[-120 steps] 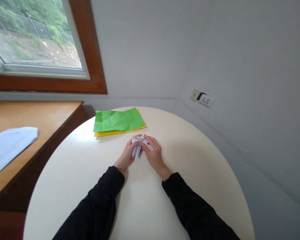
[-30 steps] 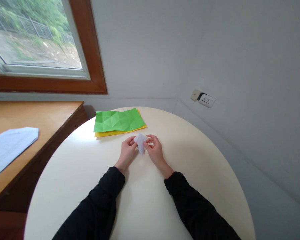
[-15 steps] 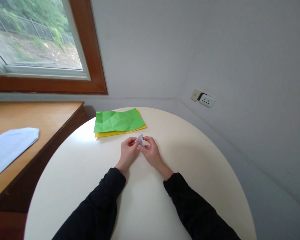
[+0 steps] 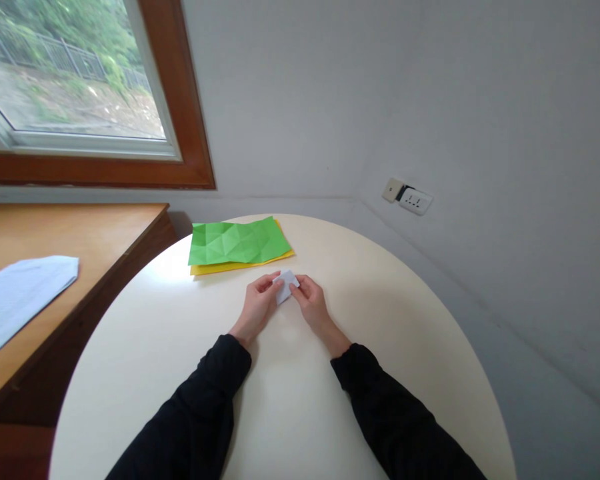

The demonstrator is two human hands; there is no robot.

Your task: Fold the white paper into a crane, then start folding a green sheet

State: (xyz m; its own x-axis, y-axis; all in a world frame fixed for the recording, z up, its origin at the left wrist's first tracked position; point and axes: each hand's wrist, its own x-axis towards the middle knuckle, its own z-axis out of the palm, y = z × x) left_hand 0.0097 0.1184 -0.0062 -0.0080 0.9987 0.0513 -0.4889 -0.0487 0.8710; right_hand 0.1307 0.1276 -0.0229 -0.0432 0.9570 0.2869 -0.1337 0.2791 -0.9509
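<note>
Between left hand and right hand: folded white paper, pinched by both

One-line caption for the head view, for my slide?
Left hand and right hand pinch a small folded white paper above a round cream table, near creased green paper.

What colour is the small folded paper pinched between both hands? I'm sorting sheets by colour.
White, seen in the head view: the small folded paper is held between the left hand and right hand.
</note>
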